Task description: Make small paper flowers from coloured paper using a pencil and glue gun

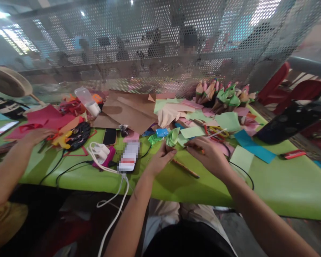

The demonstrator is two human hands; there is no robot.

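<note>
Now the left hand grips the bottom of a curly green paper flower and holds it over the green desk. Close by, the right hand has bent fingers, but I can't tell if they pinch anything. A thin brown stick lies near both hands. More paper flowers stand at the back.

A black garment is worn; pale beige trousers are seen beyond it, bare forearms to either side.
</note>
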